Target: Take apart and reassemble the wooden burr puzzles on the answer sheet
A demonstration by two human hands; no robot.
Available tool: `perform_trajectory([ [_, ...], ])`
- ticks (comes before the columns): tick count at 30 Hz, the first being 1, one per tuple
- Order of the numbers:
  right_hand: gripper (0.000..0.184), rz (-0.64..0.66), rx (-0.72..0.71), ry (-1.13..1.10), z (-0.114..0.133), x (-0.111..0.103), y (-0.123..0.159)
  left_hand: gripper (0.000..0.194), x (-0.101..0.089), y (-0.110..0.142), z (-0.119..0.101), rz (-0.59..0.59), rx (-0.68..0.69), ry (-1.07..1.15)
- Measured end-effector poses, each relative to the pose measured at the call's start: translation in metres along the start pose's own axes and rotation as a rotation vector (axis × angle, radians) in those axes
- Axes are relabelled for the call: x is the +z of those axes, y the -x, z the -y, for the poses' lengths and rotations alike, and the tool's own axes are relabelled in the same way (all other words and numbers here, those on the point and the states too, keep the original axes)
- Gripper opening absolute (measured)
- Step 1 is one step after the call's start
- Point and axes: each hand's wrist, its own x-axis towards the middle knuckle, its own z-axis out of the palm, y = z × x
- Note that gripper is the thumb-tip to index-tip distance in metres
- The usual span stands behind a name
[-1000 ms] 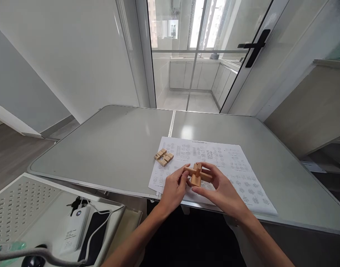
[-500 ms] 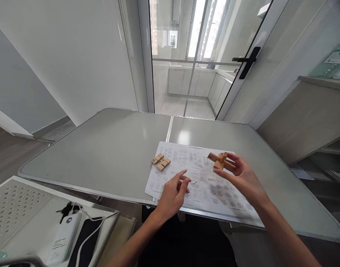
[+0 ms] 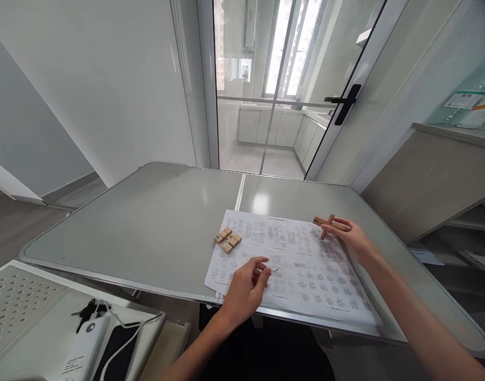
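My right hand [image 3: 355,241] pinches crossed wooden puzzle pieces [image 3: 329,222] between thumb and fingers, over the right side of a printed diagram sheet [image 3: 284,251]. One bar, with a dark mark on its end, lies across another; part of them is hidden by the fingers. Above the sheet's lower left part, my left hand [image 3: 248,283] is loosely curled with its thumb apart and nothing visible in it. To its upper left, a notched wooden puzzle piece or group of pieces [image 3: 228,240] rests on the paper, one end bearing a dark number.
The grey table [image 3: 147,227] has a seam down its middle. At lower left, a white perforated surface [image 3: 24,312] carries keys [image 3: 85,312], a white power bank [image 3: 85,346] with a cable, and a dark phone [image 3: 117,349]. Behind stands a glass door [image 3: 258,132]; shelves [image 3: 444,180] are at right.
My right hand has moved right with the wooden pieces and turned them, so the crossed bars show more plainly. My left hand stays nearly in place, its fingers slightly more curled. The view tilts up slightly.
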Motion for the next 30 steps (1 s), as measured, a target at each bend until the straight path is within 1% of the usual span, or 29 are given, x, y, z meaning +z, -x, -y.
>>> perform_trajectory([
  [3,0.081,-0.010,0.055,0.040,0.003,-0.004,-0.009,0.038,-0.001,0.001,-0.001,0.011,0.001,-0.007],
  [5,0.080,-0.019,0.062,0.053,0.005,-0.007,-0.011,0.038,-0.001,0.001,-0.001,0.014,0.004,-0.003],
  [8,0.085,-0.070,0.022,0.059,0.005,-0.009,0.001,0.038,-0.002,0.001,-0.001,0.017,0.009,0.007],
  [11,0.088,-0.161,-0.042,0.065,-0.002,-0.001,0.038,0.037,-0.002,0.001,0.001,0.009,0.024,0.009],
  [12,0.085,-0.182,-0.077,0.060,-0.005,0.004,0.054,0.036,-0.001,0.001,0.001,0.006,0.027,0.005],
  [13,0.078,-0.175,-0.134,0.046,-0.009,0.009,0.072,0.035,-0.001,0.001,0.002,0.005,0.029,0.000],
  [15,0.064,-0.070,-0.209,0.016,-0.015,0.021,0.107,0.033,-0.001,0.002,0.001,0.009,0.033,-0.008],
  [16,0.060,0.005,-0.214,0.010,-0.018,0.027,0.121,0.032,-0.001,0.003,0.000,0.012,0.037,-0.014],
  [18,0.051,0.084,-0.207,0.021,-0.023,0.037,0.143,0.029,-0.004,0.004,-0.001,-0.003,0.065,-0.060],
  [19,0.047,0.127,-0.206,0.035,-0.026,0.041,0.150,0.026,-0.006,0.004,-0.001,-0.032,0.096,-0.111],
  [20,0.045,0.141,-0.214,0.036,-0.028,0.044,0.155,0.023,-0.009,0.004,-0.001,-0.083,0.140,-0.180],
  [23,0.042,0.152,-0.215,0.029,-0.031,0.047,0.159,0.016,-0.024,-0.003,0.006,-0.321,0.266,-0.431],
  [24,0.042,0.148,-0.207,0.025,-0.030,0.047,0.159,0.019,-0.029,-0.008,0.010,-0.400,0.270,-0.504],
  [25,0.041,0.146,-0.198,0.024,-0.029,0.047,0.159,0.026,-0.035,-0.013,0.014,-0.459,0.244,-0.567],
  [26,0.041,0.142,-0.192,0.028,-0.028,0.047,0.160,0.034,-0.041,-0.019,0.019,-0.493,0.207,-0.622],
  [28,0.042,0.132,-0.197,0.048,-0.025,0.048,0.161,0.053,-0.049,-0.032,0.027,-0.527,0.138,-0.718],
  [30,0.042,0.120,-0.209,0.069,-0.023,0.048,0.162,0.067,-0.054,-0.043,0.034,-0.512,0.082,-0.797],
])
